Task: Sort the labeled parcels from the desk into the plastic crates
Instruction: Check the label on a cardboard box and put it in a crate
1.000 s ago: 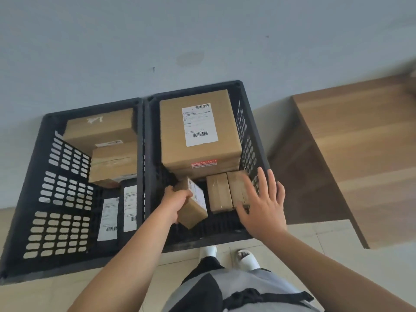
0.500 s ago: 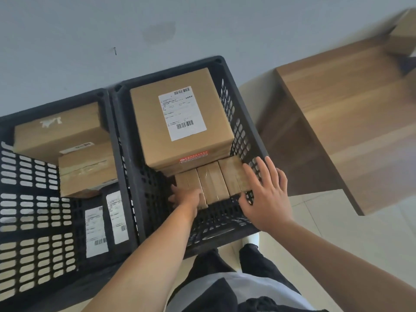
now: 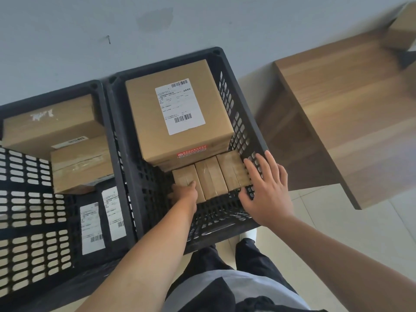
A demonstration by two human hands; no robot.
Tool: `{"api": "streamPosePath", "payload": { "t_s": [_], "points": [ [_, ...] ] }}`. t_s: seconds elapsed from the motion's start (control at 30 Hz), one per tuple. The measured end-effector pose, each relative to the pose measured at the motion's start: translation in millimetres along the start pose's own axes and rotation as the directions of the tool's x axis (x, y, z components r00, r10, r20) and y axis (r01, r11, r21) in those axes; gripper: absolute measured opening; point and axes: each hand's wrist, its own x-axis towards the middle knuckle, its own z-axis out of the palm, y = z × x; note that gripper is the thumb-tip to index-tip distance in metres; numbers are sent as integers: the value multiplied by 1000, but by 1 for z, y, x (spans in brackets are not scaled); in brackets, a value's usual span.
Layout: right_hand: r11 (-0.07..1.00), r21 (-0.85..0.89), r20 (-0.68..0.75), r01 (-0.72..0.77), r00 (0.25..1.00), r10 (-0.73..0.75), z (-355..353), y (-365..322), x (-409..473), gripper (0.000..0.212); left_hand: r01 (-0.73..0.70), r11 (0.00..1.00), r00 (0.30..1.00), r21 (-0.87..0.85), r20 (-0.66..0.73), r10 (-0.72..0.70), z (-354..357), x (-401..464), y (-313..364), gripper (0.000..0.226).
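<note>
Cardboard, plain and brown: the small parcel (image 3: pixel 184 180) I am seating sits at the left end of a row of three on the floor of the right crate (image 3: pixel 247 122). My left hand (image 3: pixel 183 194) has its grip on the near end of it, fingers curled under where I cannot see them, thumb on top. I judge I hold it there to slide it flush against the middle parcel (image 3: pixel 210 179). My right hand (image 3: pixel 266 188) lies flat and spread, gripping nothing, fingertips against the right parcel (image 3: pixel 233 171) and the crate wall, probably to brace the row while the new one goes in. All three butt against the large parcel (image 3: pixel 177 113), whose white label faces up.

The left crate (image 3: pixel 105 136) touches the right one and holds two brown boxes (image 3: pixel 51 124) and two dark flat parcels (image 3: pixel 99 219) with white labels.

Label print is too small to read. Any labels on the three small parcels are out of sight. A worktop (image 3: pixel 351 109) stands to the right, with a blurred box (image 3: pixel 405 25) at the frame edge that I cannot identify.
</note>
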Motion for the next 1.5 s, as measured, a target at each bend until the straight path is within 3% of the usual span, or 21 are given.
{"api": "streamPosePath", "payload": {
  "t_s": [0.37, 0.73, 0.93, 1.1, 1.2, 1.27, 1.33, 1.5],
  "points": [
    [1000, -6, -11, 5, 1000, -5, -2, 0, -1, 65, 99, 944, 995, -314, 51, -88, -5, 4, -7, 66],
    [1000, 2, -22, 10, 1000, -10, 0, 1, 0, 64, 37, 993, 997, -112, 69, -30, -11, 1, 3, 61],
    [1000, -12, 12, 17, 1000, -17, -2, 1, -1, 65, 62, 969, 990, -239, 141, -28, -23, -20, 11, 81],
    [1000, 17, 41, 24, 999, -25, -8, 0, -3, 63, -91, 948, 969, -305, 193, 155, -51, -68, 16, 80],
    [987, 161, 39, -16, 999, 10, -17, -1, -8, 62, -257, 939, 920, -231, 238, 310, -70, -105, 20, 61],
    [931, 337, 68, -139, 990, 123, -26, 0, -15, 63, -362, 910, 860, -203, 303, 410, -77, -125, 26, 36],
    [819, 512, 64, -259, 962, 265, -37, 2, -28, 59, -439, 873, 778, -212, 395, 488, -76, -145, 35, 18],
    [546, 751, -18, -372, 814, 581, -74, 29, -70, 45, -528, 803, 587, -276, 564, 580, -40, -193, 56, 17]
  ]
}}
